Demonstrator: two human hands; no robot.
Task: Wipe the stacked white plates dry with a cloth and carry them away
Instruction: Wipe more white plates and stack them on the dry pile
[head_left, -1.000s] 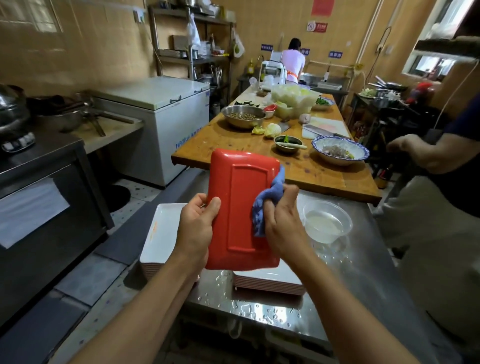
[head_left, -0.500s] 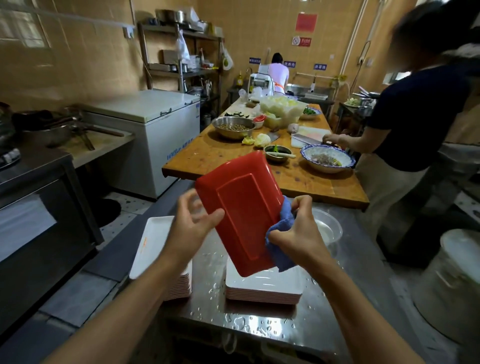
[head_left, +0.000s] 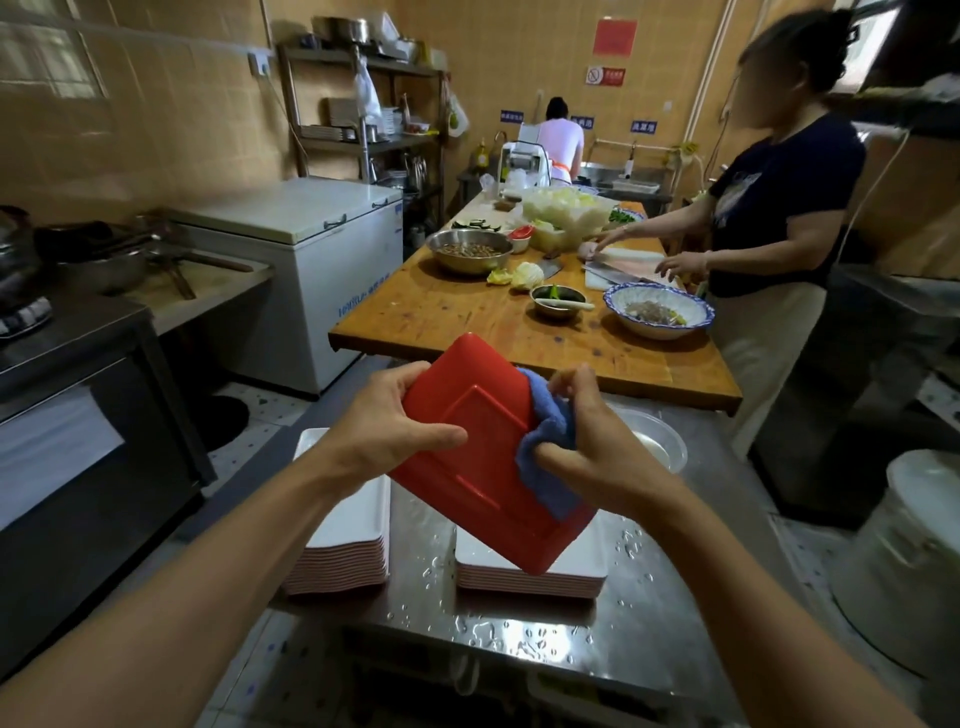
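A rectangular plate (head_left: 470, 457) with a glossy red underside and a raised rectangular foot is held tilted above the wet steel counter (head_left: 524, 631), one corner pointing down. The left hand (head_left: 387, 423) grips its left edge, thumb laid across the red back and fingers curled over the far rim. The right hand (head_left: 597, 441) pinches a soft blue terry cloth (head_left: 548, 452) around the plate's right edge, fingers bent and thumb pressing the fabric onto the plate.

Below, two stacks of flat rectangular plates with white faces and pinkish edges sit on the counter: a taller left stack (head_left: 343, 545) at the counter's left edge, and a lower right stack (head_left: 530, 571) directly under the held plate. Water droplets bead on the metal between and in front of them. A clear round bowl (head_left: 652, 441) stands just behind the right hand. Farther off is a wooden table (head_left: 431, 317) with metal and patterned bowls, where a person in a dark shirt (head_left: 774, 208) works.
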